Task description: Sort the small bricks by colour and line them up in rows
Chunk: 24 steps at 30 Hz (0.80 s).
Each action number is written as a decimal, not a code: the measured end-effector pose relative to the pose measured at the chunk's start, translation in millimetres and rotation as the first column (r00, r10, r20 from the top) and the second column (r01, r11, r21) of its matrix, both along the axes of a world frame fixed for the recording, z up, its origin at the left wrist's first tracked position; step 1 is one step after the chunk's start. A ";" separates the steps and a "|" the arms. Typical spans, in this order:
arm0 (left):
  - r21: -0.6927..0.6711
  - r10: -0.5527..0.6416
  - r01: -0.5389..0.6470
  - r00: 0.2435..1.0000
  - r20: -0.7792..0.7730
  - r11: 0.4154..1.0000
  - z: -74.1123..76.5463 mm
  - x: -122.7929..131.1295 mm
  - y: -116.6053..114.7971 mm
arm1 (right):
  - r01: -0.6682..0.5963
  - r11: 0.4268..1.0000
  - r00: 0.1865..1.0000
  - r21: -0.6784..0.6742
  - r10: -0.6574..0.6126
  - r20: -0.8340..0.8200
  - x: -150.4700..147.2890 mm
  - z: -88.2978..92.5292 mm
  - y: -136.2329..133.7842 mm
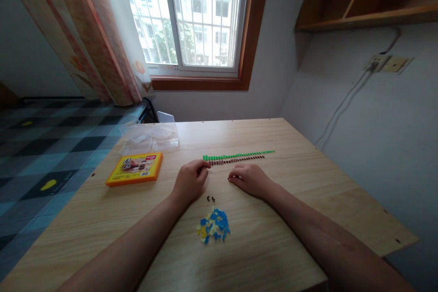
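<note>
My left hand [192, 179] rests on the table with its fingers curled, its fingertips at the left end of a row of small brown bricks [236, 160]. Whether anything is between those fingers is hidden. To the right, my right hand [250, 179] lies just in front of the same row, thumb and fingers pinched. A tiny dark piece shows at its fingertips, too small to name surely. Behind the brown row runs a line of green bricks [239, 155]. A few loose brown bricks [211, 199] lie between my forearms, above a pile of blue and yellow bricks [215, 224].
An orange and yellow box [135, 169] lies on the left of the wooden table [273, 246]. Behind it stands a clear plastic container [150, 137]. A bed [51, 146] adjoins the left side. A wall shelf [369, 18] hangs at upper right, near a cable [342, 105].
</note>
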<state>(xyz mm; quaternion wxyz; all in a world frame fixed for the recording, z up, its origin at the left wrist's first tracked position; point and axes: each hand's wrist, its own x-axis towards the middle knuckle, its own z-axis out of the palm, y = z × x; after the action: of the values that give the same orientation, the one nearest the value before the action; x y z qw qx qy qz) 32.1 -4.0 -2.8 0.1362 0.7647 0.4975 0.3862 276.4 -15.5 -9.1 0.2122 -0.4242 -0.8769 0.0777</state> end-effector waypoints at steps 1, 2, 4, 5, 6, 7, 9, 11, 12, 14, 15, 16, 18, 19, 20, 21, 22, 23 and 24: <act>0.001 0.004 -0.004 1.000 -0.002 1.000 0.0 0.0 -0.1 | -0.013 1.000 1.000 0.000 0.013 0.003 1.4 0.0 0.6; 0.001 0.008 -0.008 1.000 -0.006 1.000 0.0 0.0 -0.3 | -0.030 1.000 1.000 0.004 0.030 0.006 3.6 0.3 1.3; -0.005 0.004 -0.004 1.000 -0.018 1.000 0.3 0.1 -1.1 | -0.056 0.998 0.998 0.024 0.056 -0.004 12.4 2.4 4.4; -0.008 -0.003 0.003 1.000 -0.027 1.000 0.6 0.2 -1.7 | -0.051 0.998 0.999 0.036 0.051 -0.017 20.1 4.1 7.2; -0.012 -0.014 0.013 0.999 -0.038 1.000 0.9 0.3 -2.3 | -0.015 0.998 0.999 0.054 0.017 -0.046 30.4 6.3 10.8; -0.016 -0.025 0.024 0.998 -0.051 1.000 1.3 0.4 -2.9 | 0.037 0.998 0.997 0.060 -0.033 -0.064 43.3 8.6 15.4; -0.025 -0.042 0.040 0.996 -0.076 0.999 1.9 0.8 -4.0 | 0.151 0.985 0.985 0.078 -0.143 -0.092 74.7 12.8 26.1; -0.039 -0.050 0.047 0.995 -0.090 0.998 2.4 1.1 -4.6 | 0.255 0.964 0.965 0.075 -0.249 -0.088 107.7 15.2 37.0; -0.046 -0.052 0.048 0.994 -0.093 0.998 2.5 1.1 -4.7 | 0.298 0.953 0.953 0.061 -0.293 -0.077 122.4 15.3 41.5; -0.060 -0.055 0.050 0.994 -0.096 0.997 2.6 1.0 -4.6 | 0.357 0.934 0.933 0.030 -0.354 -0.069 144.2 13.6 47.8; -0.066 -0.056 0.049 0.994 -0.097 0.997 2.6 0.9 -4.5 | 0.369 0.929 0.928 0.017 -0.367 -0.062 150.7 12.0 49.5; -0.070 -0.055 0.049 0.994 -0.099 0.996 2.5 0.7 -4.3 | 0.373 0.928 0.927 0.003 -0.372 -0.052 154.6 10.1 50.3; -0.072 -0.054 0.047 0.994 -0.099 0.996 2.3 0.3 -4.0 | 0.371 0.928 0.928 -0.029 -0.371 -0.033 155.8 5.8 50.4; -0.070 -0.055 0.048 0.994 -0.098 0.996 2.3 0.2 -4.0 | 0.365 0.930 0.930 -0.047 -0.367 -0.025 154.5 3.7 50.1; -0.068 -0.056 0.050 0.994 -0.095 0.996 2.2 0.1 -3.9 | 0.359 0.931 0.933 -0.063 -0.361 -0.018 152.6 1.6 50.0; -0.067 -0.058 0.051 0.994 -0.092 0.996 2.2 0.1 -4.0 | 0.350 0.934 0.936 -0.078 -0.352 -0.013 150.7 -0.3 50.0; -0.065 -0.058 0.052 0.994 -0.088 0.997 2.2 0.1 -4.0 | 0.341 0.936 0.939 -0.088 -0.343 -0.010 149.0 -2.1 50.2; -0.064 -0.060 0.054 0.995 -0.085 0.996 2.3 0.1 -4.2 | 0.334 0.938 0.942 -0.092 -0.336 -0.008 147.6 -3.6 50.7; -0.063 -0.061 0.056 0.995 -0.083 0.996 2.4 0.2 -4.3 | 0.330 0.940 0.943 -0.091 -0.332 -0.008 146.6 -5.0 51.3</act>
<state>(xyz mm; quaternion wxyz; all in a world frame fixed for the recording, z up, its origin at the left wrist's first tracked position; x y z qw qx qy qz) 32.3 -8.3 -0.4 0.1493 0.7901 0.4918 0.3339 423.0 35.8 -14.1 0.2133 -0.5734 -0.7865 0.0845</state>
